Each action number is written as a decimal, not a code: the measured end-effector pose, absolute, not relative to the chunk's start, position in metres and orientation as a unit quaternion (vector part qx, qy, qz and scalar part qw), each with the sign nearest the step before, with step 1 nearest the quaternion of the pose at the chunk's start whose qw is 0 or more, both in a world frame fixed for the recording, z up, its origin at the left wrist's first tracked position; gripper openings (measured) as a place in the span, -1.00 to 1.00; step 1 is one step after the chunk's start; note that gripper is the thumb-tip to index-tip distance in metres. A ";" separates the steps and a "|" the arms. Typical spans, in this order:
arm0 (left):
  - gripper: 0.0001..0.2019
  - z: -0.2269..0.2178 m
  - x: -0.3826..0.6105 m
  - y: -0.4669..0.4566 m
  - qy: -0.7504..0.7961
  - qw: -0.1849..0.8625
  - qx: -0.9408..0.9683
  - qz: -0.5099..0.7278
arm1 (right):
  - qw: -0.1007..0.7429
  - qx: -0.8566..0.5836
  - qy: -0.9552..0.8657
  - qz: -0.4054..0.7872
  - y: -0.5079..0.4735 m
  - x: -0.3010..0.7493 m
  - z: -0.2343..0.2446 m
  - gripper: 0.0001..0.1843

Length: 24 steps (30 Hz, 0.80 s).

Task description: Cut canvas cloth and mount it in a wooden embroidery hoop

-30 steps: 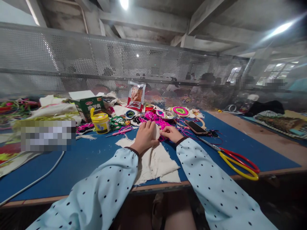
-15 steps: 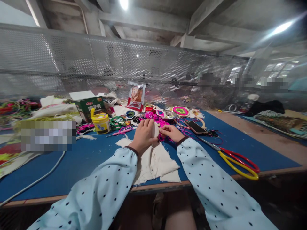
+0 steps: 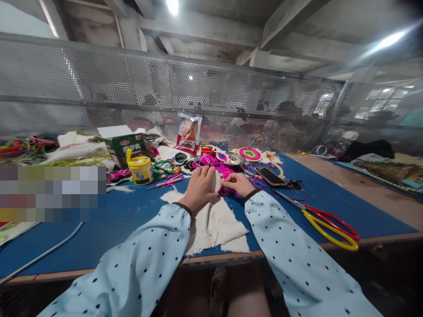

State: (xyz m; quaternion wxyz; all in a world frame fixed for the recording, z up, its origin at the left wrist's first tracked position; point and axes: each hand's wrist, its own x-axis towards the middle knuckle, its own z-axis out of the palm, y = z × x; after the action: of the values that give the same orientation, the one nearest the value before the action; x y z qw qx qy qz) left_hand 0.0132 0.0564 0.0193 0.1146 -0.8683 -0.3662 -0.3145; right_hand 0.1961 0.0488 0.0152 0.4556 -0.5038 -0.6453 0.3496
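Clasping cream disc (image 3: 217,181), left hand (image 3: 200,188) closed, right hand (image 3: 238,183) pinching it, yellow tub (image 3: 141,171) lidded

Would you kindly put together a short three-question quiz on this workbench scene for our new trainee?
1. True or false: the scissors lie to the right of the right hand.
2. What lies under the left hand? A cream cloth; B newspaper; C plate.
3. Fill in: the tub beside the green box is ___ in colour.
Key: 1 true; 2 A; 3 yellow.
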 end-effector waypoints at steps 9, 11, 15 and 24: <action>-0.23 0.017 0.015 0.058 -0.383 0.119 -0.857 -0.323 | 0.475 -0.501 -0.660 0.297 0.053 0.191 0.006 -0.67; -0.21 0.016 0.015 0.059 -0.385 0.122 -0.855 -0.325 | 0.475 -0.495 -0.659 0.308 0.052 0.190 0.007 -0.67; -0.21 0.017 0.014 0.060 -0.383 0.129 -0.855 -0.326 | 0.466 -0.462 -0.649 0.384 0.050 0.191 0.012 -0.63; -0.24 0.019 0.013 0.058 -0.379 0.113 -0.854 -0.337 | 0.470 -0.462 -0.659 0.364 0.045 0.193 0.017 -0.63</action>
State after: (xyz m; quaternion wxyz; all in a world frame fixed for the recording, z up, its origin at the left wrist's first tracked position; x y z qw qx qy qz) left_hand 0.0130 0.0583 0.0195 0.1130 -0.8544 -0.3793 -0.3365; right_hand 0.1930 0.0454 0.0175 0.4696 -0.4616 -0.6587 0.3640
